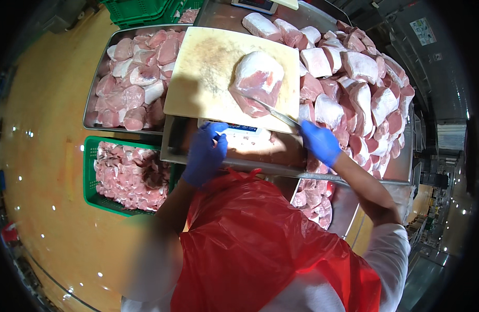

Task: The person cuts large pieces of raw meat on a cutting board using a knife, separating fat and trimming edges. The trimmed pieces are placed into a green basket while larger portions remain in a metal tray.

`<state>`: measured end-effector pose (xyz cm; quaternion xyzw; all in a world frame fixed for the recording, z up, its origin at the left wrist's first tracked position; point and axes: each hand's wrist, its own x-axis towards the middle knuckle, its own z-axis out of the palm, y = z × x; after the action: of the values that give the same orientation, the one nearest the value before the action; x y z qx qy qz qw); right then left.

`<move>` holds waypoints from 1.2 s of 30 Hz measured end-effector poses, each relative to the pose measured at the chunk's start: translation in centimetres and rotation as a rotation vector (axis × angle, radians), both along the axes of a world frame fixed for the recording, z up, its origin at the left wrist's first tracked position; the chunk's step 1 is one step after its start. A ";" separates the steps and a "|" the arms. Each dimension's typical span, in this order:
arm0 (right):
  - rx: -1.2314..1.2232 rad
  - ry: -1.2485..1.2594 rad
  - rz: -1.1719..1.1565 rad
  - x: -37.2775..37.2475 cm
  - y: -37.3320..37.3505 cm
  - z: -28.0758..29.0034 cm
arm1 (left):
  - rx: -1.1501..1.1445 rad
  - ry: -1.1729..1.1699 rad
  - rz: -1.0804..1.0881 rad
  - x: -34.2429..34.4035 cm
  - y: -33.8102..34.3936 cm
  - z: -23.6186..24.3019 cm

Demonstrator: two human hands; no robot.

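Observation:
My left hand [207,151], in a blue glove, is beside the scale [244,136] under the board's front edge, its fingers curled; whatever they hold, if anything, I cannot make out. My right hand [320,141], also gloved, grips a knife [282,115] at the board's front right. The blade reaches left to the lower part of a large pink meat piece [257,78] with a white fat cap, resting on the stained cream cutting board [198,67].
A steel tray of meat pieces [132,88] stands left, above a green crate of trimmings [130,177]. Large cuts [359,104] are heaped on the right of the steel table [218,15]. More meat [312,205] lies below. Green crates [127,10] stand at the back left.

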<state>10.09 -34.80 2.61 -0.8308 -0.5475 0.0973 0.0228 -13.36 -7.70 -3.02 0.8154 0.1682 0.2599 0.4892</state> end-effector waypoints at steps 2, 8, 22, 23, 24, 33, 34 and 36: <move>-0.174 -0.048 0.010 2.4 -6.6 1.4 | 0.014 -0.013 0.061 0.2 0.7 0.6; 0.071 -0.087 -0.090 2.1 -8.2 4.6 | 0.335 -0.079 0.129 5.6 -1.8 2.5; 0.259 0.161 -0.027 -4.5 14.2 2.9 | 0.566 -0.199 0.138 6.8 -1.6 -1.9; 0.204 0.134 -0.031 -4.1 13.9 2.4 | 0.553 -0.200 0.132 6.8 -1.6 -2.0; 0.150 0.106 -0.034 -3.5 12.9 1.7 | 0.541 -0.201 0.126 6.8 -1.6 -1.9; -0.348 -0.174 0.083 5.7 -5.6 6.5 | 0.478 -0.104 0.283 2.0 1.2 -3.2; -0.367 -0.204 0.070 6.1 -7.0 7.0 | 0.475 -0.081 0.318 0.5 1.9 -3.6; -0.189 -0.148 0.000 5.2 -8.8 6.2 | 0.481 -0.063 0.316 -3.7 3.9 -2.5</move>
<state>15.32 -43.56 8.82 -0.8341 -0.5361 0.0867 -0.0962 -17.02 -3.82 -5.53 0.8632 0.2114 0.3905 0.2403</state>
